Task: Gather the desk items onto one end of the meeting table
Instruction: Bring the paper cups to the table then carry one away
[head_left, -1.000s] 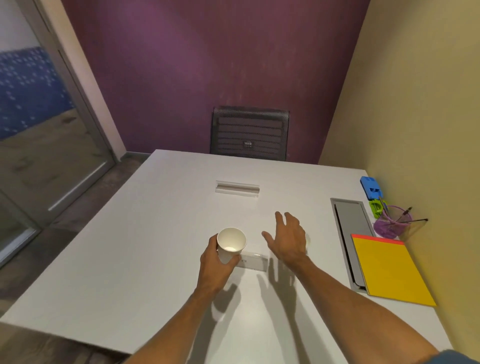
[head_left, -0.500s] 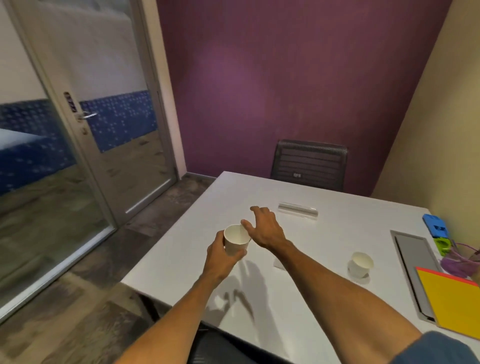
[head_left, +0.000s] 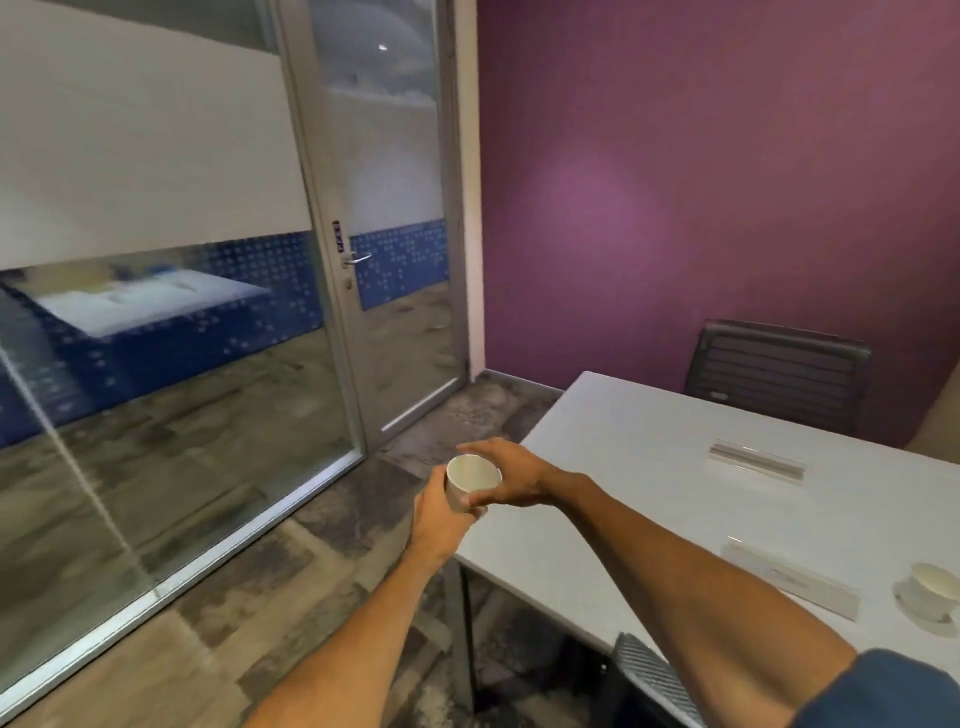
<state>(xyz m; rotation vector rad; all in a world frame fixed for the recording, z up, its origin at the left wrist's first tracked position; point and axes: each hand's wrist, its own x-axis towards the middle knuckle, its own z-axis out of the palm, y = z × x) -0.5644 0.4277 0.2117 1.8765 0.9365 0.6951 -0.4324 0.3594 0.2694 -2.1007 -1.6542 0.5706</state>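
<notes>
A white paper cup (head_left: 472, 477) is held in the air just off the left edge of the white meeting table (head_left: 623, 447). My left hand (head_left: 435, 522) grips it from below and on its near side. My right hand (head_left: 519, 474) reaches across from the right, with fingers curved round the cup's far side and the thumb under its near rim. A second paper cup (head_left: 932, 584) stands on the table at the far right. Two clear plastic strips lie on the table, one far (head_left: 756, 461) and one near (head_left: 795, 581).
A dark mesh chair (head_left: 779, 371) stands at the table's far end against the purple wall. Another chair back (head_left: 652, 675) shows below the table's near edge. A glass door (head_left: 395, 260) and glass wall close off the left side, beyond bare floor.
My view has swung left, and the notebook, pen holder and blue item have left the frame. My left hand carried the cup left past the table edge. My right hand followed and closed round it.
</notes>
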